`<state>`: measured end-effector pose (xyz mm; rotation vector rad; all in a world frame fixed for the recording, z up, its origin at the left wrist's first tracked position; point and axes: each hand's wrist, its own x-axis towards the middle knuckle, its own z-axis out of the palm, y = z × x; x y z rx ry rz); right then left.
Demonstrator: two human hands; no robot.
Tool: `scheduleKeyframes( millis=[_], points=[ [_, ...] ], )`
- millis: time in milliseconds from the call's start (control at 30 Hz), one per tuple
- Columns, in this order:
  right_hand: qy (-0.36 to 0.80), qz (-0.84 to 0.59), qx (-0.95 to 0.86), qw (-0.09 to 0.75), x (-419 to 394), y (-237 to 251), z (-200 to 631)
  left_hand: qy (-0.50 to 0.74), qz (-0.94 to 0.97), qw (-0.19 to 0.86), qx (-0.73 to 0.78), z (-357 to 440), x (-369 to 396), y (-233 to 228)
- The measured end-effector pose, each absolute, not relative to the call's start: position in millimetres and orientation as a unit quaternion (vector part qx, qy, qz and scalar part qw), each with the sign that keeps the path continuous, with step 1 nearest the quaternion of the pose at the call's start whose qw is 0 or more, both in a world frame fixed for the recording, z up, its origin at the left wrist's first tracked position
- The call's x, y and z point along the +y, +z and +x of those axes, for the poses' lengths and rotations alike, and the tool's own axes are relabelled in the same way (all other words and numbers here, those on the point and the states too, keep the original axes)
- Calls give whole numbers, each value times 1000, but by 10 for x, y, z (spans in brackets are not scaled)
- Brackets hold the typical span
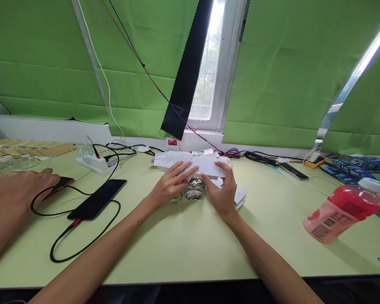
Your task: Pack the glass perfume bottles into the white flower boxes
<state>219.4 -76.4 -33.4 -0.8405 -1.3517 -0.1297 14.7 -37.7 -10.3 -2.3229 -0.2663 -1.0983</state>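
Observation:
My left hand (171, 182) reaches to the middle of the table with its fingers stretched out, the tips touching a long white cardboard box (207, 165). My right hand (222, 189) is at the right part of this box, thumb and fingers spread apart, the fingertips lying on it. A small round glass jar (194, 191) with a shiny top stands between my hands. Another glass jar (176, 197) is partly hidden below my left hand. A printed white sheet or flap (174, 158) lies behind my left fingers. Small white boxes (240, 195) are stacked beside my right wrist.
Another person's hand (25, 185) rests at the left by a phone. A black phone (98, 199) with a looping cable lies nearer me. A power strip (98, 164) and cables run along the back. A pink drink bottle (342, 213) leans at the right, near another phone (293, 171).

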Motion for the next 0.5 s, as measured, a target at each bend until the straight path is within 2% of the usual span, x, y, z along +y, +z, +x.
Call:
scheduleKeyframes(
  millis=[500],
  points=[
    [-88, -375, -603, 698, -763, -335, 2185, -426, -856, 279, -89, 190, -383, -123]
  ],
)
